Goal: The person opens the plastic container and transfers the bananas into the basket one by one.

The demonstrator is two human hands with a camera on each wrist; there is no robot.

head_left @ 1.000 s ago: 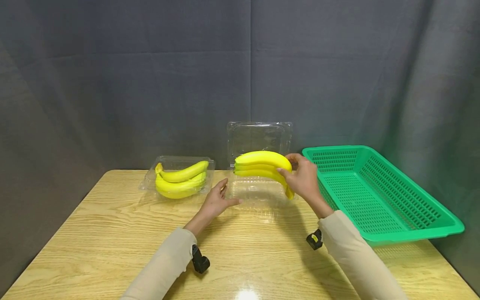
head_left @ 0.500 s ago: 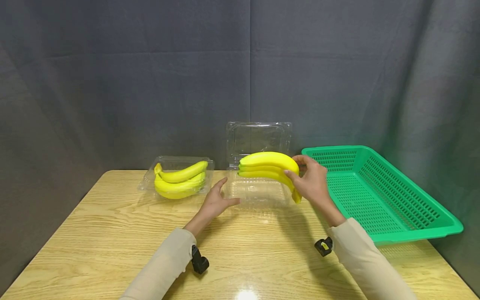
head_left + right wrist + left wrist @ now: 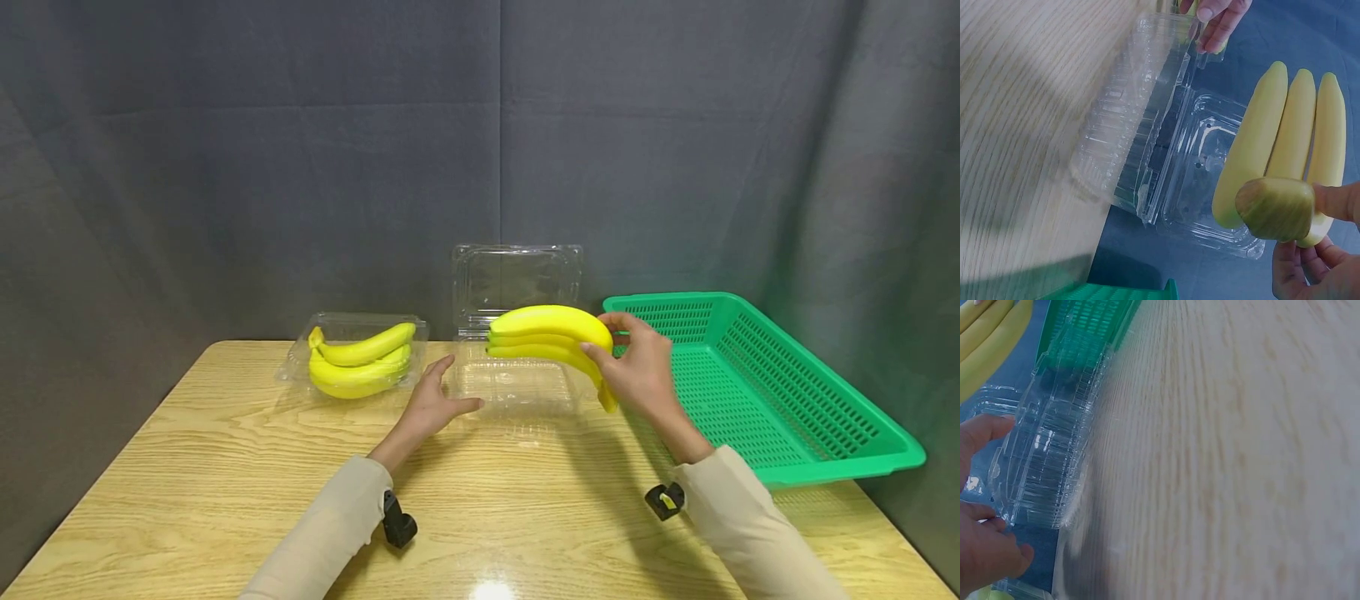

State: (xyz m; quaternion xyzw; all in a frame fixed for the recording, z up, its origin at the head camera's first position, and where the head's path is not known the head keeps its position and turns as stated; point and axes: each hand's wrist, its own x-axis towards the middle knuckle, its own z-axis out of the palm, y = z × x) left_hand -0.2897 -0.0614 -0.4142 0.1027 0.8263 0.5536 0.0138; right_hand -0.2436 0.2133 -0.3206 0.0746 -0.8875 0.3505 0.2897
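Right hand grasping a three-banana bunch by its stem end, above an open clear clamshell, left hand spread, unclenched, at the clamshell's left side, green basket at right

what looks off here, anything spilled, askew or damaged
Nothing looks spilled or damaged. The green basket is slightly odd: in the head view its rim appears to jut past the right edge of the table. The right hand grips the bananas near the stem.
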